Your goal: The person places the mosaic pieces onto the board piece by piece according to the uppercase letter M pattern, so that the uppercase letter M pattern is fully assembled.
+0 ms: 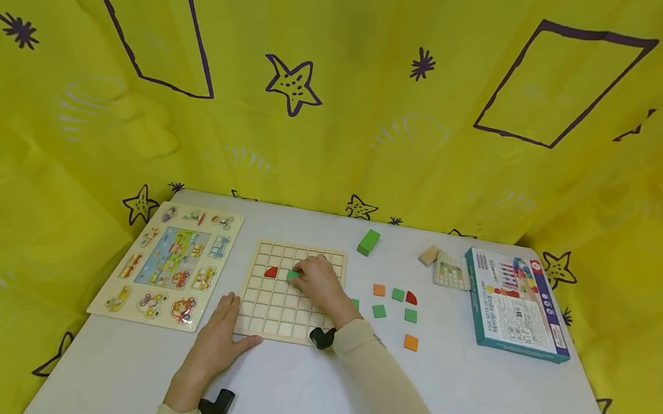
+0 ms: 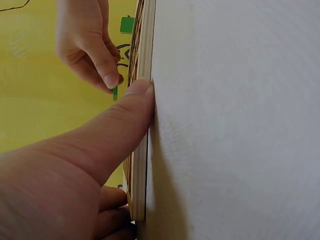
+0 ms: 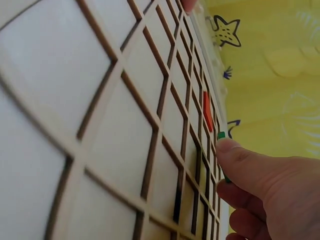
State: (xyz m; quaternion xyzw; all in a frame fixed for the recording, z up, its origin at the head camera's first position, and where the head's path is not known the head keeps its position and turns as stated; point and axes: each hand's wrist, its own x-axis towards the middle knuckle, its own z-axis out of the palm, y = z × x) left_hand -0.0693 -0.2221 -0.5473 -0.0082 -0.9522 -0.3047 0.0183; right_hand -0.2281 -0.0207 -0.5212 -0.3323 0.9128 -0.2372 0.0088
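Here, near the middle of the head view, the right hand (image 1: pixel 315 279) pinches a small green tile (image 1: pixel 292 274) between thumb and fingertips and holds it over a cell in the upper half of the wooden grid board (image 1: pixel 273 318). Just left of that tile a red quarter-circle piece (image 1: pixel 271 271) sits in a cell of the same row. The left hand (image 1: pixel 218 339) lies flat on the white tabletop (image 1: pixel 302 391) at the board's lower left corner, fingers straight, the thumb pressed against the board's near edge, as the left wrist view shows closely.

To the right of the board loose tiles lie scattered: orange (image 1: pixel 411 342), green (image 1: pixel 379 311) and a red quarter-circle (image 1: pixel 412 299). A green block (image 1: pixel 368 242) stands above them, a plain wooden block (image 1: pixel 428 255) and a pattern card (image 1: pixel 452 271) further right, then the teal game box (image 1: pixel 514 304). At the left of the frame lies a vehicle peg puzzle (image 1: pixel 170 263).
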